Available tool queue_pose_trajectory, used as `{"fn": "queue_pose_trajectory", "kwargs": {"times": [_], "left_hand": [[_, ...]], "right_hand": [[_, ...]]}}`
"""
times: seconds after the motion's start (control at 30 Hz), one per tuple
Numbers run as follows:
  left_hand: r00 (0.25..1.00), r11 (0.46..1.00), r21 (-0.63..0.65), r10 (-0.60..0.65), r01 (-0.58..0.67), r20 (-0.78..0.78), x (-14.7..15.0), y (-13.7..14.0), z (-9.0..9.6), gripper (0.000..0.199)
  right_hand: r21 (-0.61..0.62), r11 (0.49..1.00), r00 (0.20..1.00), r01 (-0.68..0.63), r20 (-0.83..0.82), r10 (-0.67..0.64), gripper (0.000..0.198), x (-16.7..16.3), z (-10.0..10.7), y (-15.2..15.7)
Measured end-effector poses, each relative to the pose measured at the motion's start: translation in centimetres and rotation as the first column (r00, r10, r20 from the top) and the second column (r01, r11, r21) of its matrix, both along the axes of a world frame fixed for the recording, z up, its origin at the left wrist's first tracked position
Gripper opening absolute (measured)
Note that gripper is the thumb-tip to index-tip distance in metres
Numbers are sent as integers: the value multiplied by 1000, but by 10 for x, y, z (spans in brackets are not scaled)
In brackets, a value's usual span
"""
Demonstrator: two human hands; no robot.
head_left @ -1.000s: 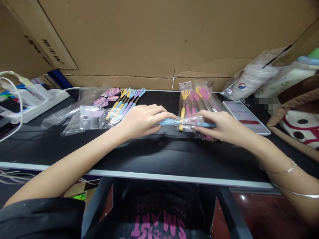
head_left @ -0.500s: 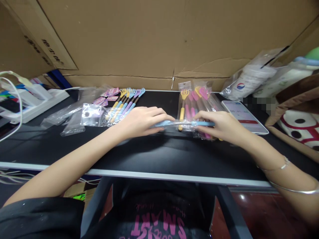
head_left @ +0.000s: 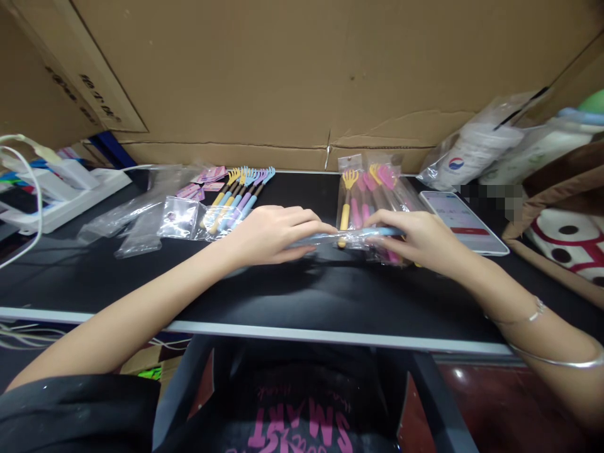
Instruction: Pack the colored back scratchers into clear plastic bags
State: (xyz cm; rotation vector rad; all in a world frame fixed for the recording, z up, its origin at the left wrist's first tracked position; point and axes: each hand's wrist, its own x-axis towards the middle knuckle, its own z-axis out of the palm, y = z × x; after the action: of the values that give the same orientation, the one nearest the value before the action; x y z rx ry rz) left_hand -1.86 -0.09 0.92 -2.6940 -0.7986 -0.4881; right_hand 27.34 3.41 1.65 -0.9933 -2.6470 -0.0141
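Note:
Between my two hands a blue back scratcher (head_left: 384,231) lies crosswise, with clear plastic around its middle. My left hand (head_left: 278,234) is closed over the plastic bag (head_left: 178,218), whose shiny end with a hole sticks out to the left. With thumb and fingers, my right hand (head_left: 401,234) pinches the blue handle near the bag's right end. The claw end is hidden under my left hand. Behind that hand, several loose back scratchers (head_left: 238,200) in yellow, blue and purple lie side by side. Bagged yellow and pink ones (head_left: 358,200) lie behind my right hand.
Pink cards (head_left: 207,178) and empty clear bags (head_left: 146,214) lie at the left, near a white power strip (head_left: 70,198). A phone (head_left: 465,223), a bagged cup (head_left: 476,154) and a brown bag (head_left: 561,182) stand or lie right. Cardboard (head_left: 302,82) walls the back.
The blue handle has shifted slightly left, and more of it appears covered by plastic. The bag's left end has moved a little to the right. Both hands stay nearly in place.

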Motion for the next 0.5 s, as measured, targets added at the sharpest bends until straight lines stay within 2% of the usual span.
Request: {"fn": "queue_pose_trajectory", "kwargs": {"times": [0.27,0.5], "left_hand": [[1000,1000,-7,1,-2,-31,5,-1,-5,34],[999,1000,-5,-10,10,-31,7,-2,-8,34]], "right_hand": [[169,985,999,-22,-25,26,17,-5,-11,-4],[222,975,1000,-27,-5,29,17,-5,-14,-5]]}}
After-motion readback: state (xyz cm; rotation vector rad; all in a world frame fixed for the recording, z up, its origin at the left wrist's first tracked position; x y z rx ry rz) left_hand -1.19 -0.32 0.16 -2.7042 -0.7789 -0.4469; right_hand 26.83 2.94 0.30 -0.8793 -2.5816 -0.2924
